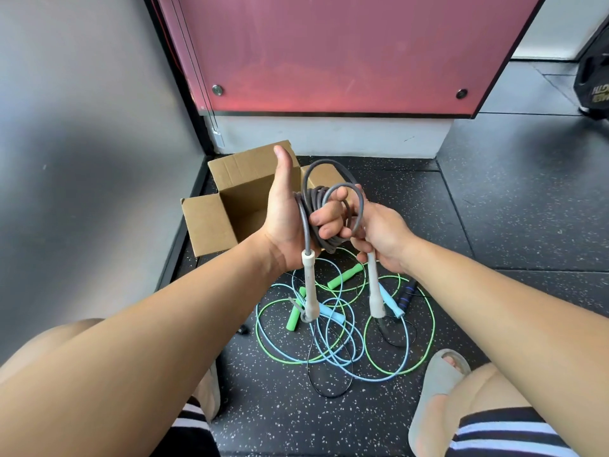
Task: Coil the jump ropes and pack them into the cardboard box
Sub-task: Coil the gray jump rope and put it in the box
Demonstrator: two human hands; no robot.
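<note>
My left hand (285,212) grips a coiled grey jump rope (318,206), fingers curled round the bundle and thumb pointing up. One white handle (309,285) hangs down below that hand. My right hand (384,232) holds the rope's last loop and the top of the second white handle (375,291). Behind my hands an open cardboard box (230,199) sits on the floor. Under my hands lie tangled ropes: a green one (342,277), a light blue one (333,313) and a black one (403,296).
The dark speckled rubber floor (494,209) runs off to the right. A grey wall (82,143) closes the left side and a red panel (329,54) stands behind the box. A black weight plate (593,84) sits far right. My sandalled foot (438,390) is near the ropes.
</note>
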